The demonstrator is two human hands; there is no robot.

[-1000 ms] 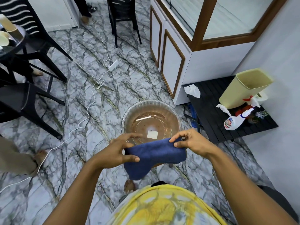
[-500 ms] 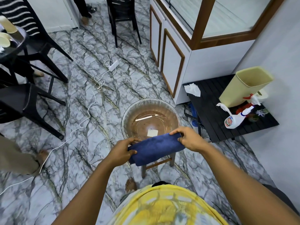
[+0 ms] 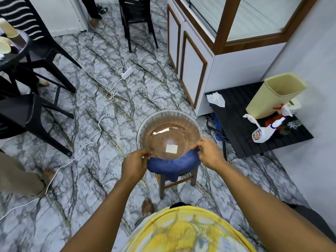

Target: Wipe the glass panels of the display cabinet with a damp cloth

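As seen from the head camera, looking down: one room, one worker, both hands engaged.

Surface and room. Floor [image 3: 87, 160]: grey-white marble pattern, dark veins. Bowl [image 3: 169, 115]: clear glass, round, white square at its bottom, seated on a wooden stool [image 3: 162, 186]. Cabinet [image 3: 234, 60]: beyond the bowl and to its right, white body, brown-framed doors, glass panels [image 3: 260, 17] above in brown wood frames. Table [image 3: 241, 137]: low, black, slatted, right of the bowl, against a pale wall. On it: a cream bin [image 3: 272, 95], a white spray bottle [image 3: 263, 132] lying on its side, a crumpled tissue [image 3: 216, 100]. Chairs [image 3: 36, 57]: black, left of the bowl and beyond it. Cable [image 3: 101, 122]: white, trailing over the floor left of the bowl to a power strip [image 3: 126, 72] beyond it.

Task's thing. Cloth [image 3: 171, 167]: blue, draped over the bowl's near rim. Long axis runs left to right, bowed along the rim's curve, one end pointing to each side of the bowl. Its middle sags below the rim, towards the stool seat.

Hands. Left hand [image 3: 135, 163]: at the bowl's near-left rim, back uppermost, fingers curled and pinching the cloth's left end. Right hand [image 3: 211, 155]: at the near-right rim, back uppermost, fingers curled and pinching the right end. Both forearms bare, stretched forward and down, converging on the bowl from the yellow-shirted torso.
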